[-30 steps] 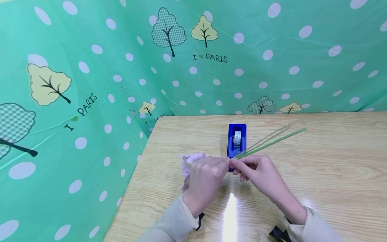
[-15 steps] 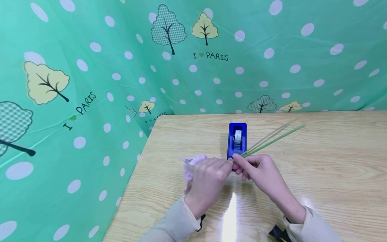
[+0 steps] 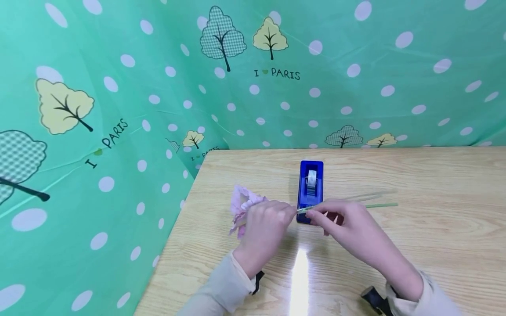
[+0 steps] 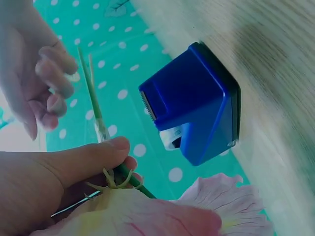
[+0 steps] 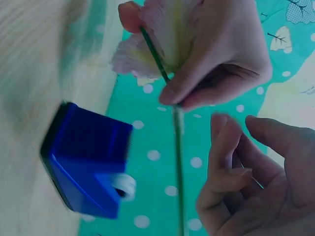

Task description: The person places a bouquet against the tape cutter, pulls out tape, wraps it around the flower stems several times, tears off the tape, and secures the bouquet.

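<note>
My left hand (image 3: 262, 230) pinches the stems of pale pink-lilac artificial flowers (image 3: 242, 205) between thumb and fingers. The green stem (image 4: 91, 93) and a thinner pale one extend to the right, past my right hand. Clear tape (image 4: 102, 130) wraps the stems just beyond my left thumb. My right hand (image 5: 256, 182) is beside the stem with loosely bent fingers, apart from it and holding nothing. Behind the hands stands a blue tape dispenser (image 3: 311, 184) with a tape roll (image 5: 126, 187) in it. My left hand hides part of the blossoms in the head view.
The dispenser stands on a wood-grain table (image 3: 435, 188), close to both hands, its toothed cutter (image 4: 147, 105) showing in the left wrist view. A green polka-dot cloth (image 3: 336, 57) hangs behind the table and along its left side.
My right hand has let go of the stems and shifted right. The stem ends have swung down in the head view, and the blossoms have turned, with more petals showing.
</note>
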Demonstrator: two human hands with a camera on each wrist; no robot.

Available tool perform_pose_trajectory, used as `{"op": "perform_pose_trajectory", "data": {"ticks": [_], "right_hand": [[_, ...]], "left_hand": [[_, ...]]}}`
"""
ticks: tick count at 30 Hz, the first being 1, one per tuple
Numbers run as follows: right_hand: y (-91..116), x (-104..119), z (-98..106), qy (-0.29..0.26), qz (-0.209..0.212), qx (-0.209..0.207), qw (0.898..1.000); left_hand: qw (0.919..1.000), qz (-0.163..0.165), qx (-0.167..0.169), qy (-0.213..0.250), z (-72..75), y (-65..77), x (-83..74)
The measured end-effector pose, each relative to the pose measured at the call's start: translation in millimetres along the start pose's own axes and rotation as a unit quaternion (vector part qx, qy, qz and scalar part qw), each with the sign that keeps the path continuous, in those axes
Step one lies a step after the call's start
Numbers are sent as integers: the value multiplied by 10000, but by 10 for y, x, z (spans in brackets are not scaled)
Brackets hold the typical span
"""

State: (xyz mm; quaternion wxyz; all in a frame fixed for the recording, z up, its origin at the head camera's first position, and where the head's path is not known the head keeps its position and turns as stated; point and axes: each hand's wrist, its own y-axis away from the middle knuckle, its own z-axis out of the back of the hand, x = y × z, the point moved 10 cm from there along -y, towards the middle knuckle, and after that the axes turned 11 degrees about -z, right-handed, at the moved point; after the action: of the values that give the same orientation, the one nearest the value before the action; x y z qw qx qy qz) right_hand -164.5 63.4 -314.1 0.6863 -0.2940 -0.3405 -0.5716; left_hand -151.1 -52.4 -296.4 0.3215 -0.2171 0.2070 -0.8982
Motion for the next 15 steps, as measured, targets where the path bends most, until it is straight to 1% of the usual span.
{"op": "perform_pose_trajectory", "data": {"ticks": [2, 4, 6, 8, 12, 15], "right_hand": [[30, 85, 93, 324, 314, -432, 9980], [48, 135, 170, 650, 598, -796, 9929], [46, 127, 215, 904, 666, -911, 9895], [25, 87, 220, 1121, 635, -789, 9885], [-9, -22, 125, 1425, 445, -116, 9887], [-6, -67, 42, 1541, 361, 229, 9871]], "left_hand": [[10000, -90, 27, 11, -3, 1, -9], [9997, -238, 39, 46, -1, -7, -29], [9991, -411, 59, 47, 1, -14, -52], [9984, -558, 83, 6, 1, -23, -69], [9975, -682, 34, -159, 21, -37, -76], [9966, -758, -87, -304, 61, -44, -86]]}}
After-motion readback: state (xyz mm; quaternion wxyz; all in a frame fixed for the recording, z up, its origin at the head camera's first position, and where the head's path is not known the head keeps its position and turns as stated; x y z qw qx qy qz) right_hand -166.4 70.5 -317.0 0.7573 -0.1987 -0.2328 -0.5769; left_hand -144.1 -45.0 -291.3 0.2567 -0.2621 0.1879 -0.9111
